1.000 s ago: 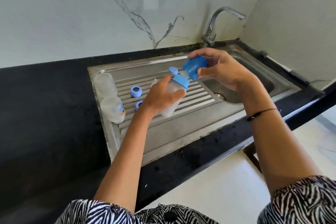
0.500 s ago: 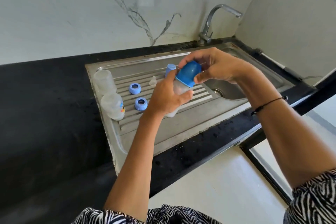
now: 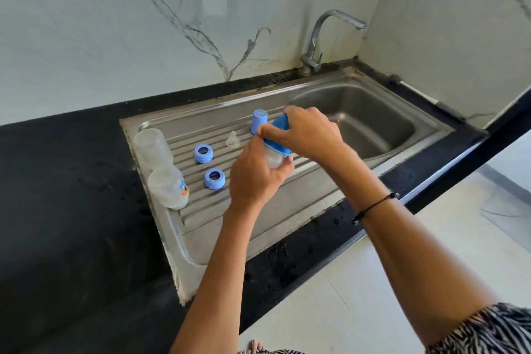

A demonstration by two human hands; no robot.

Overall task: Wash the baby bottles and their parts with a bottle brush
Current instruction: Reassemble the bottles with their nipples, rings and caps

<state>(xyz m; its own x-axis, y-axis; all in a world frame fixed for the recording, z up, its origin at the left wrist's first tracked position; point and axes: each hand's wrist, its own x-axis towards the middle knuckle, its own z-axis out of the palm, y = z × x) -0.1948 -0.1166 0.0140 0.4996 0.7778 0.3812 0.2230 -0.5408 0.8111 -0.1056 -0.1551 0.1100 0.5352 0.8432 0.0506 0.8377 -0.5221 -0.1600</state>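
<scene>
Hands are meeting over the ribbed drainboard [image 3: 253, 218] of a steel sink, both working on one baby bottle [image 3: 273, 158]. The left hand [image 3: 254, 178] is curling its fingers round the clear bottle body from below and holding it tilted above the ribs, while the right hand [image 3: 304, 132] is wrapping its fingers and thumb over the blue cap [image 3: 280, 139] sitting on the bottle's top. Whether the cap is being turned cannot be told.

On the drainboard, two more clear bottles are lying at the left edge: the farther bottle [image 3: 152, 145] is resting with its open mouth toward the camera, and the nearer bottle [image 3: 168, 187], which is showing a small coloured print on its side, is lying just beside it. Two blue screw rings are sitting flat on the ribs, the farther ring [image 3: 203, 153] and the nearer ring [image 3: 214, 178], close together but apart. A clear teat [image 3: 232, 140] is standing on the ribs between the farther ring and the hands. A second blue cap [image 3: 259, 121] is standing upright just behind the held bottle.

The sink basin [image 3: 373, 123] is lying to the right, with a chrome tap [image 3: 316, 46] rising at its back edge. The black surface [image 3: 71, 181] is surrounding the sink, against a marble-patterned wall. A thin dark band [image 3: 373, 207] is circling the right wrist.
</scene>
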